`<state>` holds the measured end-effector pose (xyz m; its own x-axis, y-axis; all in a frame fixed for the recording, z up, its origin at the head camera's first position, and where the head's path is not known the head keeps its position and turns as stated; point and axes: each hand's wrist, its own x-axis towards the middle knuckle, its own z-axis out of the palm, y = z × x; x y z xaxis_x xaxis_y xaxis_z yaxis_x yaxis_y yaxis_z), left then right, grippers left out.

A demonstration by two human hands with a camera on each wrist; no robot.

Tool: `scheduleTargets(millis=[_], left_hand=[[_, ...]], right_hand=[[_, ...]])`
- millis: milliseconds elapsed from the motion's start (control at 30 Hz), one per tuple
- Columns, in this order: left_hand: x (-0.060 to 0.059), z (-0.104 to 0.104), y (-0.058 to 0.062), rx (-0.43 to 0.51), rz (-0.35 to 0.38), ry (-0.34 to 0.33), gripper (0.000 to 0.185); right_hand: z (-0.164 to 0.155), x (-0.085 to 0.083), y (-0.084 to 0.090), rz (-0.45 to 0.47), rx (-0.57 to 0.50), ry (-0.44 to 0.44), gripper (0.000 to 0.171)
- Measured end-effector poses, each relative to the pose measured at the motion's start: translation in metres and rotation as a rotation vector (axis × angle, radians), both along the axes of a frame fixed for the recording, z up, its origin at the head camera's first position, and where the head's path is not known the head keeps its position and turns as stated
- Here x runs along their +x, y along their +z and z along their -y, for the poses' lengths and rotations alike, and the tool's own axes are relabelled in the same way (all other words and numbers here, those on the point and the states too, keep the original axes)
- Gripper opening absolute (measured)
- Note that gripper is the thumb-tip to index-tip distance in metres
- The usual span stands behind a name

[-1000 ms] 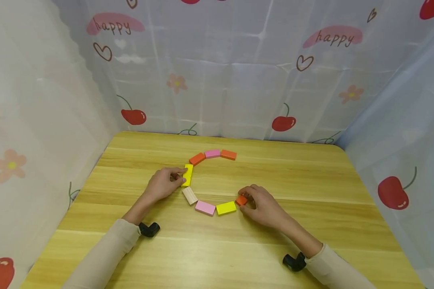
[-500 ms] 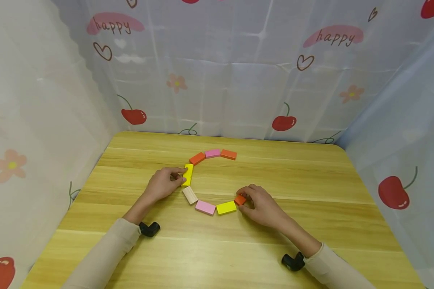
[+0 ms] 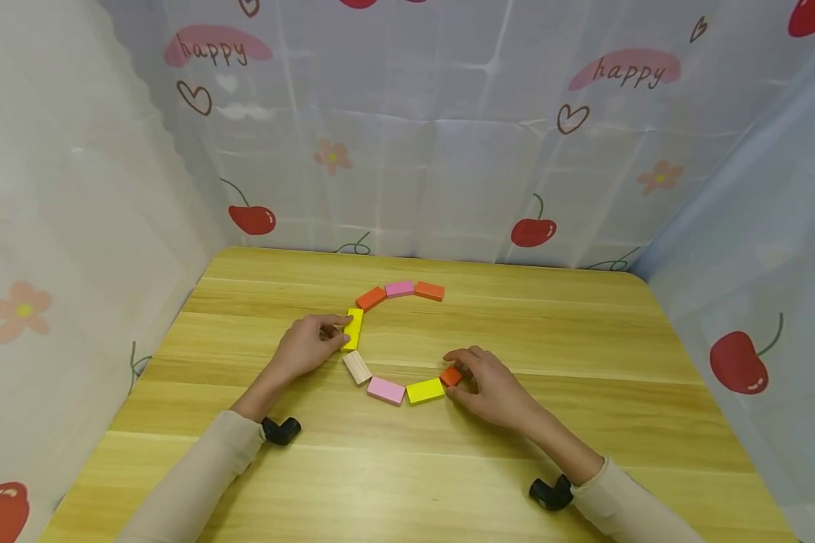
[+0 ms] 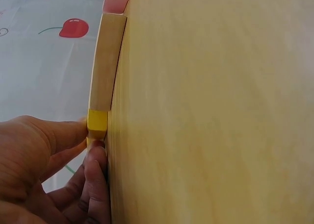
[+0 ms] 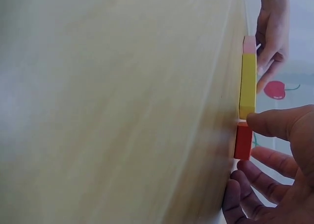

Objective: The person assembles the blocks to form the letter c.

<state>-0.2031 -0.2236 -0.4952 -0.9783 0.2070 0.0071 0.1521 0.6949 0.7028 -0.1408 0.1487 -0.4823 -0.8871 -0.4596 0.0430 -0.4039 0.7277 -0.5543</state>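
Several flat wooden blocks lie end to end in a C-shaped curve on the table. My left hand [image 3: 309, 343] pinches the yellow block [image 3: 354, 329] on the curve's left side between thumb and forefinger. Below it come a plain wood block [image 3: 357, 368], a pink block [image 3: 385, 391] and another yellow block [image 3: 425, 391]. My right hand [image 3: 492, 386] holds a small-looking orange block [image 3: 451, 376] at that block's right end, thumb nearer me and fingers beyond it, partly hiding it. In the right wrist view, the thumb tip sits at the joint between the orange block [image 5: 243, 140] and the yellow block [image 5: 248, 84].
At the curve's far end lie an orange block [image 3: 370, 298], a pink block [image 3: 399, 289] and another orange block [image 3: 430, 291]. Patterned curtains [image 3: 407, 181] hang along the back and both sides of the wood-grain table [image 3: 550, 324]. Black fittings [image 3: 281, 431] show by both wrists.
My right hand has slid the orange block slightly left, up against the yellow block's end, and the forefinger has spread a little. My left hand has stayed on its yellow block.
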Motion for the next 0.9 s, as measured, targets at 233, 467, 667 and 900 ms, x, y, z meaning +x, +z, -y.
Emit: scheduleTargets(millis=[233,467,667,900], left_hand=[[-0.001,0.001,0.000,-0.004,0.005,0.014,0.046],[-0.002,0.000,-0.002,-0.031,0.037,0.062,0.053],[-0.003,-0.001,-0.002,-0.035,0.055,0.083,0.049],[-0.002,-0.002,-0.003,0.016,0.058,0.089,0.046]], right_hand=[[-0.013,-0.001,-0.003,0.000,-0.007,-0.036,0.049],[-0.038,-0.003,-0.004,-0.005,-0.019,-0.081,0.048],[-0.063,-0.006,-0.003,-0.006,-0.020,-0.133,0.048],[-0.087,-0.008,0.001,-0.001,-0.051,-0.172,0.051]])
